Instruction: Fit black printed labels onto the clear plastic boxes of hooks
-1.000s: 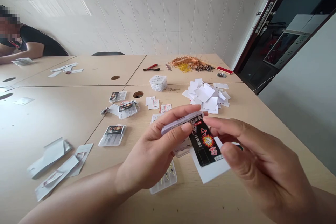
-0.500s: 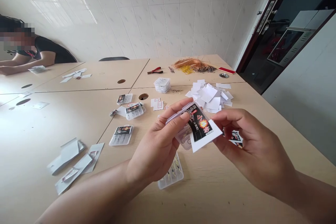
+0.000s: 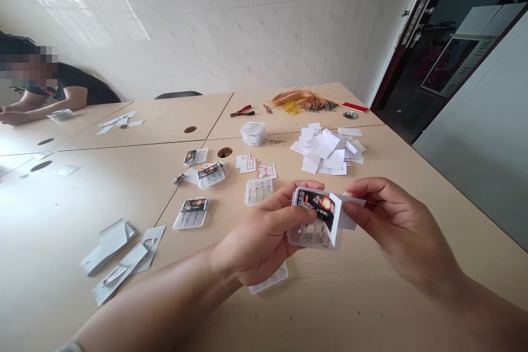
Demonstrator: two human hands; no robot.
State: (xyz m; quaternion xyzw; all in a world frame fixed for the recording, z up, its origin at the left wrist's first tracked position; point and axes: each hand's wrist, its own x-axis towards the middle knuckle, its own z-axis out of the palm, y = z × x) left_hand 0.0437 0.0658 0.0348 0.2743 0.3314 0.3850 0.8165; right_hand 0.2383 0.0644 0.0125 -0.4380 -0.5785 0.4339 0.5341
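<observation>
My left hand (image 3: 262, 234) is closed around a clear plastic hook box (image 3: 307, 239), its thumb pressing a black printed sticker (image 3: 325, 217) onto the lid. Metal hooks show through the lower part of the lid. The sticker's right part is partly off its white backing paper (image 3: 347, 221), which folds away to the right. Finger and thumb of my right hand (image 3: 400, 228) pinch that backing paper. Under my left hand, another clear box (image 3: 270, 280) lies on the table, mostly covered. Just beyond, a box with pale-tied hooks (image 3: 259, 191) is partly behind my fingers.
Labelled hook boxes (image 3: 192, 213) lie left, beside grey-white paper strips (image 3: 109, 247). Ahead are stacked boxes (image 3: 253, 133), a heap of white papers (image 3: 328, 148), red-handled pliers (image 3: 242, 111) and a bundle of orange line (image 3: 303, 100). A person (image 3: 61, 85) sits far left.
The backing paper has folded away from the sticker under my right hand's pull. The held box has turned flatter and moved slightly down and right, uncovering a hook box behind it.
</observation>
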